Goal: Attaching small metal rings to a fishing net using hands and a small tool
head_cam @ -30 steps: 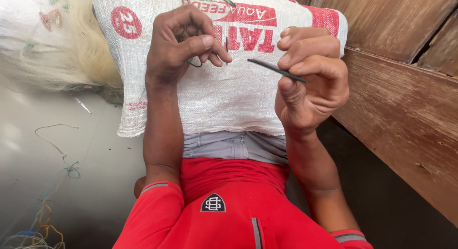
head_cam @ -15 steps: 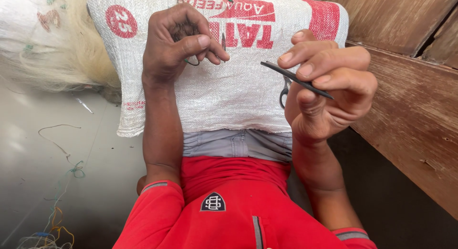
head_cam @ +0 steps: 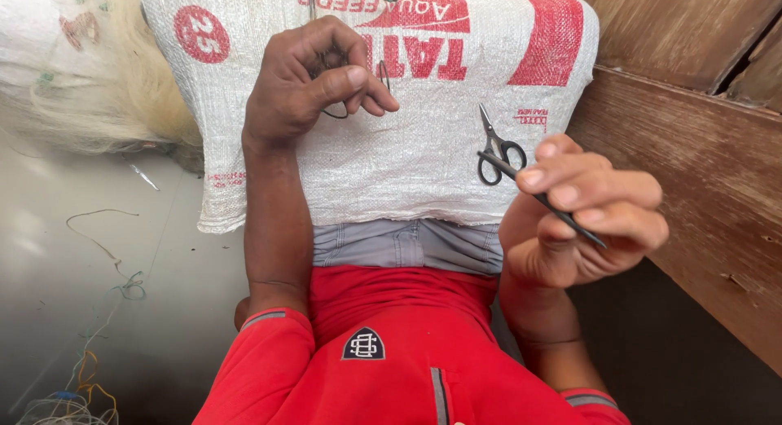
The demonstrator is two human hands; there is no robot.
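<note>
Over the sack's (head_cam: 391, 160) lower right edge, the right hand (head_cam: 582, 221) is curled nearly closed, thumb and fingers pinching a thin dark rod (head_cam: 562, 211). Its long axis is slanted: the upper end points up-left toward the scissors (head_cam: 495, 152), the lower end down-right toward the wooden wall (head_cam: 700, 148). The scissors lie on the sack just beside the rod's upper end, blades shut and pointing up, handle loops low; whether rod and loops touch, I cannot tell.

The left hand (head_cam: 314, 87) rests near the sack's top middle, fingers bent in, thumb against forefinger, pinching a thin dark wire loop (head_cam: 352, 95) against the weave.

The sack lies across the lap, its bottom edge over grey shorts (head_cam: 407, 244) and a red shirt (head_cam: 391, 352). Bare white weave lies between the hands. Right of the sack, the wall stands close. Left of it is grey floor (head_cam: 81, 295) with loose threads (head_cam: 106, 254), and pale fibre (head_cam: 138, 91) at the upper left corner.
</note>
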